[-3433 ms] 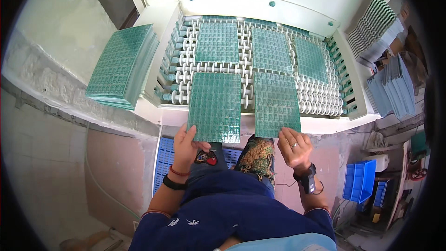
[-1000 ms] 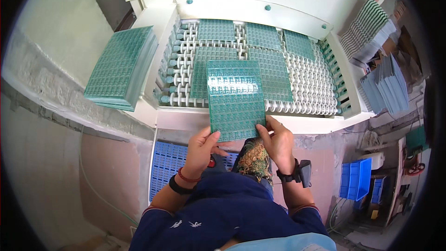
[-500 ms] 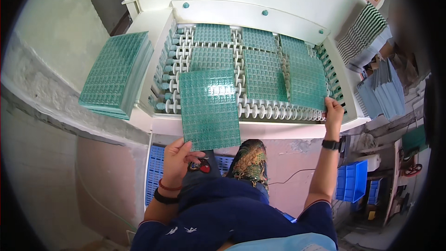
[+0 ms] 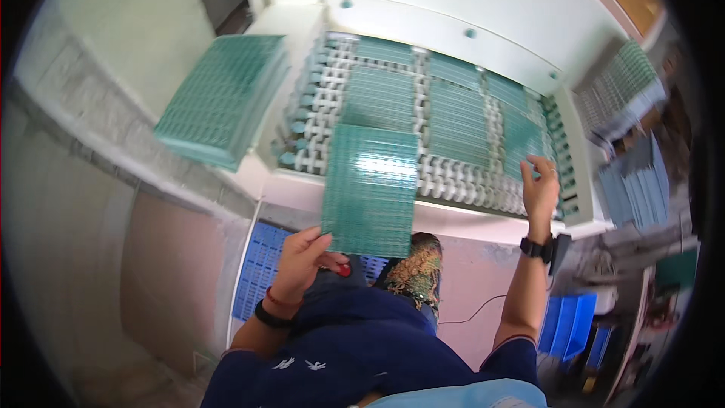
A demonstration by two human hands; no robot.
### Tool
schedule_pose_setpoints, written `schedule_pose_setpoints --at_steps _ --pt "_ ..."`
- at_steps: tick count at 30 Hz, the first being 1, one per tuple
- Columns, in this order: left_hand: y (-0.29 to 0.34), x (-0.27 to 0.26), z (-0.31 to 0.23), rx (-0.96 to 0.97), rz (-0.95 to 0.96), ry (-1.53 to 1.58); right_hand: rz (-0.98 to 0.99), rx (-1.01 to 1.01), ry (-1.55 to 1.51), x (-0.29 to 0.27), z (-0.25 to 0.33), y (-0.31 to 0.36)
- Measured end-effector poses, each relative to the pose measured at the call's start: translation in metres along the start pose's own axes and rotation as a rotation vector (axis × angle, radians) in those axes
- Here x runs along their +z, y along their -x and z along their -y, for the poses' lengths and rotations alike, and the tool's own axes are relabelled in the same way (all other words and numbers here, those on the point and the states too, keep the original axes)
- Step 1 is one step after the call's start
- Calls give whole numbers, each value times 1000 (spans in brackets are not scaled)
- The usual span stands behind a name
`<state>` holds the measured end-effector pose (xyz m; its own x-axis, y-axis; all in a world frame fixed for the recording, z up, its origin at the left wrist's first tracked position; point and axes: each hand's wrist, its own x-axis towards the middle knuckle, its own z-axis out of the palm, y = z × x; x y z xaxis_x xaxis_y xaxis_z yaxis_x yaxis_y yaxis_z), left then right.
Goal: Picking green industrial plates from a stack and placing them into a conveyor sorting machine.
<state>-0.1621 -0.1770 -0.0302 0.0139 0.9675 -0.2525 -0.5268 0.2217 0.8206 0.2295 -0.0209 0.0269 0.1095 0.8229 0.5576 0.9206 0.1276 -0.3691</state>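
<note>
My left hand (image 4: 302, 254) pinches the lower left corner of a green circuit board panel (image 4: 370, 196), held flat in front of the conveyor's near edge. My right hand (image 4: 541, 185) is over the right end of the roller conveyor (image 4: 468, 185), fingers apart and nothing in them. Just beyond its fingertips lies another green panel (image 4: 521, 132) on the rollers. More green panels lie on the conveyor in columns, among them a middle panel (image 4: 458, 117) and a left panel (image 4: 379, 98), the latter partly behind the held one.
A thick stack of green panels (image 4: 219, 98) rests on the machine's left ledge. At the right stand a stack of panels with pale sheets (image 4: 619, 91) and bluish-grey sheets (image 4: 638, 181). Blue bins (image 4: 566, 325) are at lower right; a blue plastic grate (image 4: 260, 268) lies at lower left.
My right hand has let go of the rightmost panel, which is now farther in on the rollers. The left hand still holds its panel. The whole view has shifted and blurred somewhat.
</note>
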Motion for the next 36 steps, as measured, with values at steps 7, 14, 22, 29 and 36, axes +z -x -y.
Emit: schedule_pose_setpoints --at_steps 7,14,22,29,36 --pt "0 -4 10 -55 39 -12 393 -192 -746 23 174 -7" --pt "24 -32 10 29 -41 53 622 -320 -918 75 322 -6" --pt "33 -53 8 56 -100 76 776 -115 -884 94 371 -4" --pt "17 -46 11 12 -28 69 1028 211 -1113 86 357 -11" --pt "14 -38 14 24 -25 43 920 -6 -986 86 378 3"
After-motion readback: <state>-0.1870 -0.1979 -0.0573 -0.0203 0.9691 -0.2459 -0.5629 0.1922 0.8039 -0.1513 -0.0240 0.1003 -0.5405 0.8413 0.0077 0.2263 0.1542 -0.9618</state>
